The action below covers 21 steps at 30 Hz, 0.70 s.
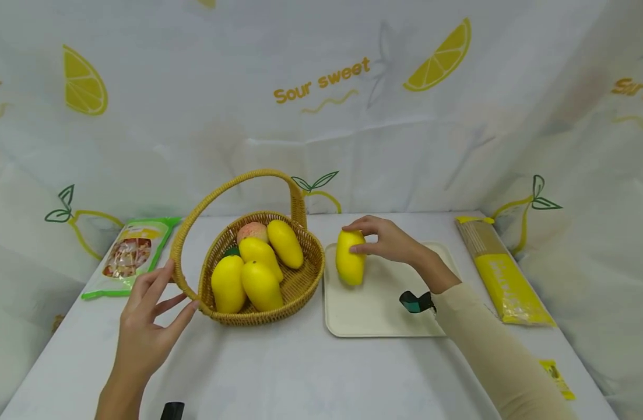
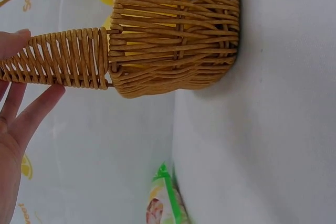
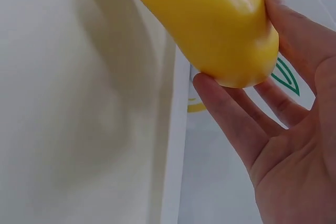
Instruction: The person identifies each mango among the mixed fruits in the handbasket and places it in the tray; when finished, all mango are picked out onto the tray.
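White cloth (image 1: 221,70) printed with lemon slices and the words "Sour sweet" is hanging behind a white-covered table (image 1: 321,373). At the far left, a green-edged snack bag (image 1: 137,256) is lying near the back. Just beside it, the left hand (image 1: 150,321) is pinching the near foot of a wicker handle (image 1: 179,251), thumb on one side and spread fingertips on the other. That handle is arching over a basket (image 1: 305,291), which is resting on the table and holding four yellow mangoes (image 1: 262,286) and a pinkish peach (image 1: 252,231); something green (image 1: 231,252), perhaps another fruit, is mostly hiding behind them. To the right, another mango (image 1: 350,262) is hanging upright over the left side of a cream tray (image 1: 384,318), casting its shadow there. The right hand (image 1: 389,240) is gripping its upper end, thumb and fingers opening only as wide as the fruit. A dark strap (image 1: 417,302) is dangling by that wrist. Farther right, a long yellow packet (image 1: 505,268) is lying beside the tray, and a small yellow sachet (image 1: 557,379) is sitting nearer the front.
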{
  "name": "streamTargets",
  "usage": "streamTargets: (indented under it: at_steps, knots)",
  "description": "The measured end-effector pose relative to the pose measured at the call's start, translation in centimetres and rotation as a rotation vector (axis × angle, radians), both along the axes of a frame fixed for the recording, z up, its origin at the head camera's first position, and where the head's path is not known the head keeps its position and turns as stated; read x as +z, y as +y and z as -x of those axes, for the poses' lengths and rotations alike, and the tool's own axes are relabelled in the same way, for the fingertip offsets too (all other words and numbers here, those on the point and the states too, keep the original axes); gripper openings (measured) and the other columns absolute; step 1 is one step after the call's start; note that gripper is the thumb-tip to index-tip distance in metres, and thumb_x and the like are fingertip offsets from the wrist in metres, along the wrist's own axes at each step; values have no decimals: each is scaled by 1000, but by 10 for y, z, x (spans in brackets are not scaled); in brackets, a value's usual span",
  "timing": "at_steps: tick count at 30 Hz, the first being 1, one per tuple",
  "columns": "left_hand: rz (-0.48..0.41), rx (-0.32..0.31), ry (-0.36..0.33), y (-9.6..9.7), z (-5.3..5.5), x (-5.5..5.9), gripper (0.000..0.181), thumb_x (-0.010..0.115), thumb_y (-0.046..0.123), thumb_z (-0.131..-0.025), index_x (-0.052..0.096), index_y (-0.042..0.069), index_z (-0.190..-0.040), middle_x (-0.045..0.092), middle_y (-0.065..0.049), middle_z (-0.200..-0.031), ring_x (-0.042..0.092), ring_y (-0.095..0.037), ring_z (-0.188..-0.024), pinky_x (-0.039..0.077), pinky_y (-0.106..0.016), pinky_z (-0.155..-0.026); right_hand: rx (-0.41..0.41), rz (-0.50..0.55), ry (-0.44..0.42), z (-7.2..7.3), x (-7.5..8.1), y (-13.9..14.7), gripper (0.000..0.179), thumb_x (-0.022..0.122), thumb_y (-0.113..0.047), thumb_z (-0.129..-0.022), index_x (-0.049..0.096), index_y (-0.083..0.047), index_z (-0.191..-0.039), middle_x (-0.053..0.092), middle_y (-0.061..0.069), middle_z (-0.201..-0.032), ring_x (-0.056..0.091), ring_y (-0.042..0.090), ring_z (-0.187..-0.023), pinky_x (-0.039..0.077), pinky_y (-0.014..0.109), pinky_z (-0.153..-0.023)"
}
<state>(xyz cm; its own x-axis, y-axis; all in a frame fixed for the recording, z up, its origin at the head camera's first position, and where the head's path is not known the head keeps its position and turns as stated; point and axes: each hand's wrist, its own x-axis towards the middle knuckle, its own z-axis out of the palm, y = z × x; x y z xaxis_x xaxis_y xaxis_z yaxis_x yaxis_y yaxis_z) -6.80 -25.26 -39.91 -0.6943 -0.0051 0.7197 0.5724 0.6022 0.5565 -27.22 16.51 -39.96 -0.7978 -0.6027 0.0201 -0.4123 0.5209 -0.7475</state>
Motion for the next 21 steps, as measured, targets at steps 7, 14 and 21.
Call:
streamTargets:
  at_steps: [7, 14, 21]
  knots:
    - [0, 20, -57, 1, -2, 3, 72, 73, 30, -88, 48, -1, -149, 44, 20, -139, 52, 4, -124, 52, -2, -91, 26, -63, 8, 2, -8, -1, 63, 86, -31, -83, 64, -17, -140, 59, 9, -143, 55, 31, -132, 45, 59, -118]
    - [-3, 8, -47, 3, -1, 5, 74, 71, 35, -89, 48, -1, -149, 44, 19, -139, 53, 3, -124, 53, -3, -90, 58, -93, 27, 3, -13, 0, 65, 86, -27, -83, 62, -13, -141, 59, 12, -145, 57, 35, -131, 48, 60, -115]
    - [7, 43, -83, 2, -2, 3, 87, 82, -16, -72, 47, 1, -151, 43, 22, -138, 51, 5, -123, 53, -2, -90, 76, -110, -8, 5, -18, -5, 61, 80, -28, -90, 57, -10, -144, 57, 11, -150, 55, 38, -135, 47, 59, -117]
